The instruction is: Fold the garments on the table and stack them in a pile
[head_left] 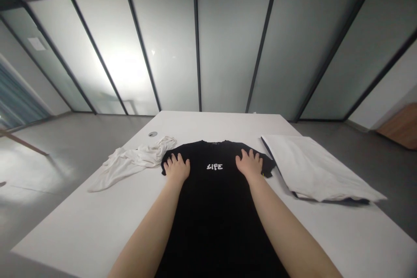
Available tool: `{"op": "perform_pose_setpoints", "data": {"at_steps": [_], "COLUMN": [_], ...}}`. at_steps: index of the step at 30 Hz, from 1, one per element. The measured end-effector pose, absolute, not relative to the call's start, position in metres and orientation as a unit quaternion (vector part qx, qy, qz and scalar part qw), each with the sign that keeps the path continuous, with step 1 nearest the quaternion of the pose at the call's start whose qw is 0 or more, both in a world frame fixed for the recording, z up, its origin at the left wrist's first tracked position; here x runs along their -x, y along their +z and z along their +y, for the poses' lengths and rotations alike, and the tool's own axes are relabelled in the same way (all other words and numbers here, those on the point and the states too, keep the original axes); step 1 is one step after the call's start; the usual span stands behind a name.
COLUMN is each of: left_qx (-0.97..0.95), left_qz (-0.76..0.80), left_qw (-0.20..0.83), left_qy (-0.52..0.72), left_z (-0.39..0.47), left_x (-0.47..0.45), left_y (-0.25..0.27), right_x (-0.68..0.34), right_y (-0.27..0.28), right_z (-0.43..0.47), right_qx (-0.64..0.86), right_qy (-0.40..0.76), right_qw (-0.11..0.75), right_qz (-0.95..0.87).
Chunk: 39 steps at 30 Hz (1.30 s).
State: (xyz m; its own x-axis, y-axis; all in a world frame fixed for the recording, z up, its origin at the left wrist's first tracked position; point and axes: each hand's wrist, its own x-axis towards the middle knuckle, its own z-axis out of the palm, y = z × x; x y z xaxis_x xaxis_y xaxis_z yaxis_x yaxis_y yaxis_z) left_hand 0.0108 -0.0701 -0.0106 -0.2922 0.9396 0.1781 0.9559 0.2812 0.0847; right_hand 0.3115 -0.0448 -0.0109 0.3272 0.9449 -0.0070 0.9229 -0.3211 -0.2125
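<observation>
A black T-shirt lies spread on the white table, its collar toward the far side and white lettering across the chest. My left hand rests on the shirt near the left sleeve, fingers spread. On the other side my right hand lies against the cloth by the right sleeve, its fingers also apart. Neither hand grips anything. Both sleeves show beyond the hands. The shirt's lower end runs out of view at the bottom, between my forearms.
A crumpled white garment lies left of the shirt. To the right, folded white cloth with a dark underside reaches the edge of the white table. A round grommet sits at the table's far left. Frosted glass panels stand beyond.
</observation>
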Motion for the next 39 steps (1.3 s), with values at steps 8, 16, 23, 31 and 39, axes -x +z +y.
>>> {"op": "perform_pose_setpoints", "data": {"at_steps": [8,16,23,31,39], "left_qx": [0.754,0.719,0.697,0.7,0.675], "left_qz": [-0.653,-0.693,-0.716,-0.708,-0.731], "left_qw": [0.019,-0.04,-0.032,-0.043,-0.013], "left_qy": [-0.071,0.037,-0.038,-0.081,-0.099], "left_z": [-0.122,-0.155,-0.09,-0.028,-0.033], "left_x": [-0.052,-0.076,-0.08,-0.068,-0.015], "left_y": [-0.015,0.031,0.01,-0.017,-0.015], "right_x": [-0.28,-0.266,-0.242,-0.256,-0.304], "right_y": [-0.017,0.021,0.016,-0.007,-0.014], "right_z": [-0.106,-0.135,-0.09,-0.027,-0.03], "right_qx": [0.687,0.719,0.723,0.678,0.765], "right_qy": [0.033,0.137,0.104,0.113,0.08], "right_qw": [0.052,-0.045,-0.001,0.029,0.077], "right_qz": [-0.724,-0.679,-0.683,-0.726,-0.634]}}
